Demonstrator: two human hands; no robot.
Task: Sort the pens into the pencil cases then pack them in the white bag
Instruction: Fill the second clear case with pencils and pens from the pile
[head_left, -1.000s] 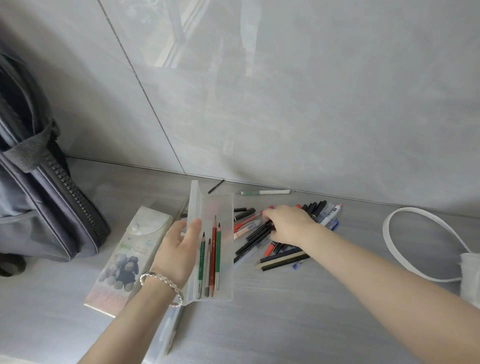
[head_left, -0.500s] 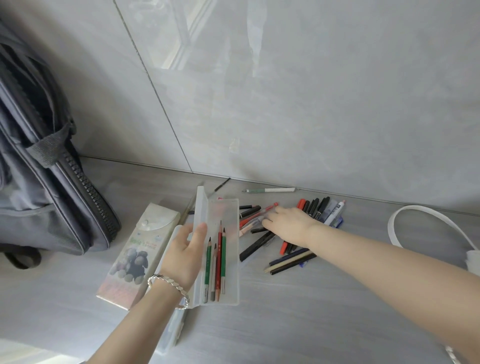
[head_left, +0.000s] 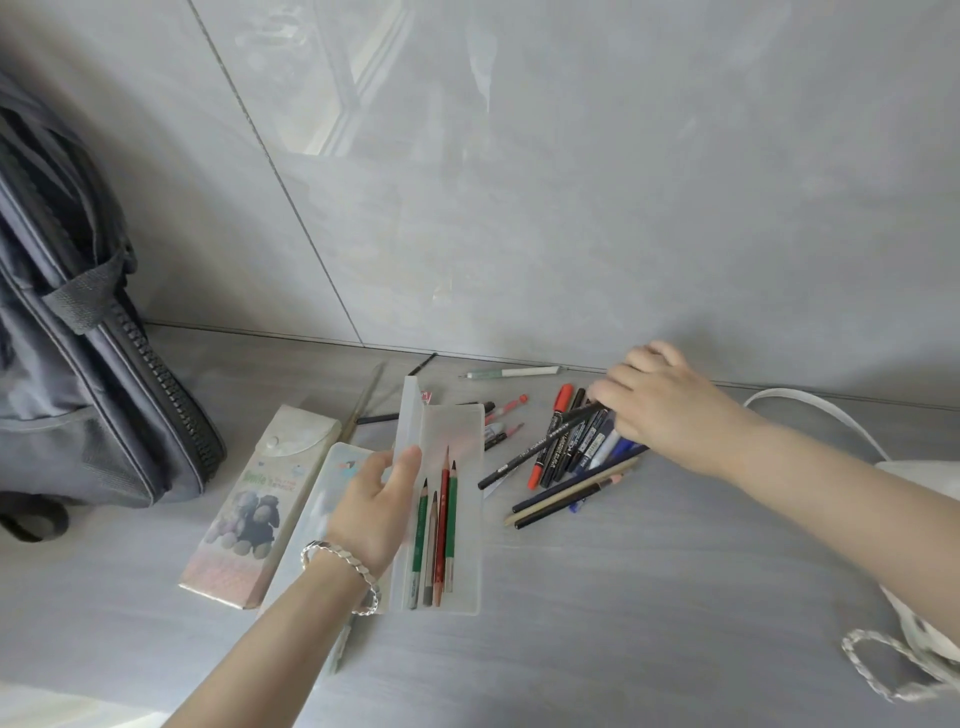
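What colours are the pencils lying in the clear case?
Two green, one red, one grey-brown pencils, seen in the head view.

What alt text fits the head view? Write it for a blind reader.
A left hand holds open a clear case with four pencils inside, while the right hand closes on dark markers in a pile on a grey surface. Two closed cases lie left, by a grey bag.

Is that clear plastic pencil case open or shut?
Open. The clear pencil case has its lid swung up at the left, steadied by the left hand, and four pencils lie uncovered inside.
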